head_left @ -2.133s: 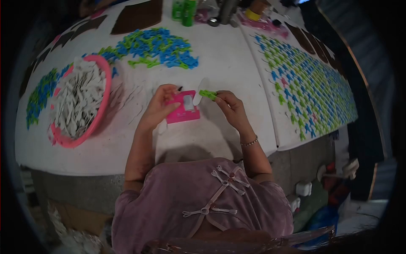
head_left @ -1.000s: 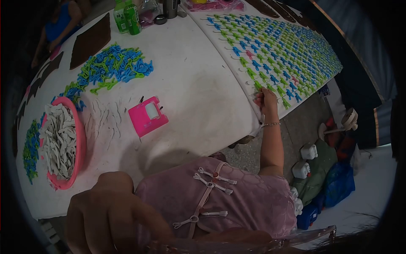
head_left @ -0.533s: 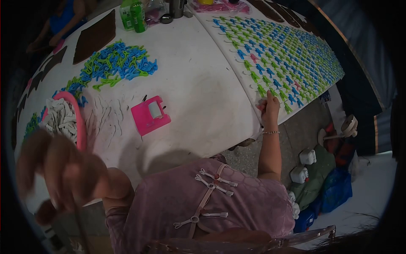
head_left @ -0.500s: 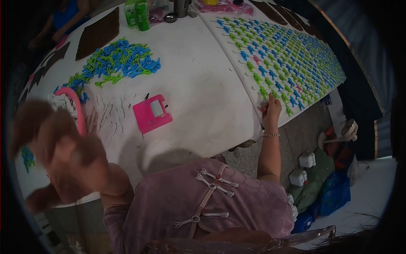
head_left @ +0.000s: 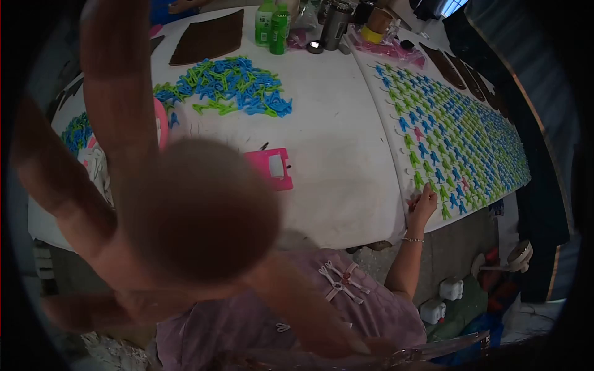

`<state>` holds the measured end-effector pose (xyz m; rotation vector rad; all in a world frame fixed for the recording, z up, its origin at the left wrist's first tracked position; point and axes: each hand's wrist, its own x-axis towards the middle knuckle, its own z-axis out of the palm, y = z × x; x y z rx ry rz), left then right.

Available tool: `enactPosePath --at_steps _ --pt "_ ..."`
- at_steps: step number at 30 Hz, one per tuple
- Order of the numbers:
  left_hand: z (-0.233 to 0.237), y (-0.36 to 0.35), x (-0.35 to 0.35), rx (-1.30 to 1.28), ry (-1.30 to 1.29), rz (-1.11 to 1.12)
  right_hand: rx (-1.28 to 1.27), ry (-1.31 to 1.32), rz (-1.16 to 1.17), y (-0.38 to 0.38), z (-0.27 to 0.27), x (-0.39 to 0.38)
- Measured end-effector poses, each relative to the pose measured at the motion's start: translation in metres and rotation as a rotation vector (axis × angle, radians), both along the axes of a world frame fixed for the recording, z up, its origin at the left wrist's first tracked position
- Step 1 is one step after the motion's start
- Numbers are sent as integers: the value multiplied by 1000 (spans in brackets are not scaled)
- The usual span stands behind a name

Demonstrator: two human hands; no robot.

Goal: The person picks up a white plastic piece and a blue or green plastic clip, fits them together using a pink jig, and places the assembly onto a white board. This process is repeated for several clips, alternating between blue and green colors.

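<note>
My left hand [head_left: 148, 247] is raised very close to the camera, blurred, with its fingers spread and nothing visible in them. It hides the left part of the table and part of a pink plastic holder [head_left: 266, 162] with a white piece in it. My right hand [head_left: 424, 203] rests at the near left edge of the laid-out rows of green and blue plastic clips [head_left: 455, 142]. Its fingers are curled together beside a green clip [head_left: 418, 180]; whatever they may grip is hidden. A few pink clips lie among the rows.
A loose heap of blue and green clips [head_left: 232, 86] lies on the white table [head_left: 337, 123]. Behind it are a brown sheet [head_left: 209, 37], green bottles [head_left: 279, 29] and a dark flask [head_left: 336, 26]. White jugs [head_left: 451, 288] stand on the floor at right.
My left hand has come up closer to the camera with its fingers spreading. The view has shifted, so the table appears further right and lower. My right hand stays at the rows' near edge.
</note>
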<state>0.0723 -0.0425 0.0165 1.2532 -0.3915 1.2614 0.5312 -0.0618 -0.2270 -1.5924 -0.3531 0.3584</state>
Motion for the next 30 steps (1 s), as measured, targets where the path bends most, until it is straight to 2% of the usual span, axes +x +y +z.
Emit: enactPosePath --at_steps 3,4,5,8,14,17,25,30 --pt "-4 7 -14 105 61 -6 8 25 7 0 -1 0" --pt "15 86 -18 134 77 -11 2 25 9 0 -2 2" --pt "12 96 -89 159 92 -18 1 31 21 1 -2 1" --pt "1 82 -78 212 125 -31 -40 14 23 0 0 0" --pt "-14 52 3 323 194 -85 -37 4 -17 2 3 -7" --pt "-26 28 18 389 216 -146 -10 1 0 1 -3 -1" --pt "-48 -10 -39 609 316 -251 -12 8 -8 2 0 -4" --pt "-40 33 -57 708 437 -238 -12 6 5 3 -1 -5"
